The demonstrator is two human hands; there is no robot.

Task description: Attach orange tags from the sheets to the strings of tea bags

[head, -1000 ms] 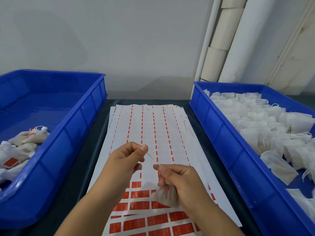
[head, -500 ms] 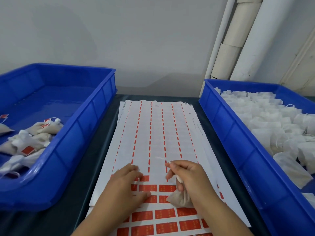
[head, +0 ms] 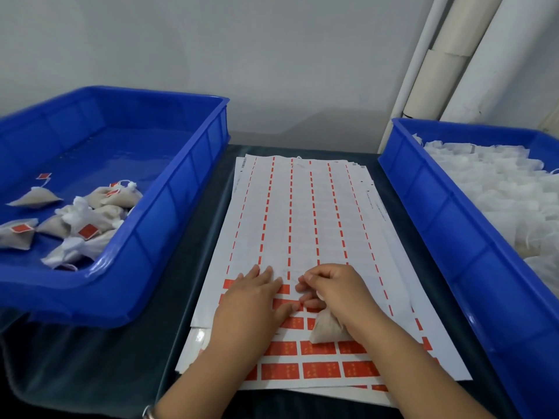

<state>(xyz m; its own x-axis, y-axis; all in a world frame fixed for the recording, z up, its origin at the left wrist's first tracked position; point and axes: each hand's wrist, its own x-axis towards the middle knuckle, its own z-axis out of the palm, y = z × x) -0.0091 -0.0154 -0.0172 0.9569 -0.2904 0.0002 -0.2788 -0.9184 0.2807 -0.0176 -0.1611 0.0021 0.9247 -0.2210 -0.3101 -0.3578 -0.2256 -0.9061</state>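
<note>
Between two blue bins [head: 169, 225], hands [head: 302, 293] press the tag sheet [head: 302, 213]

Both forearms are bare, with no sleeves showing. The left hand [head: 257, 300] and right hand [head: 335, 288] wear no gloves or rings. A thin silver bracelet [head: 147, 412] circles the left wrist at the bottom edge.

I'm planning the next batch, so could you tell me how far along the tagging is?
Early on, it appears. Done: a handful of tagged tea bags lie in the left blue bin. In hand: the right hand holds one tea bag over the tag sheet while the left hand rests flat on the orange tags. Left: the right blue bin is heaped with untagged bags.
</note>
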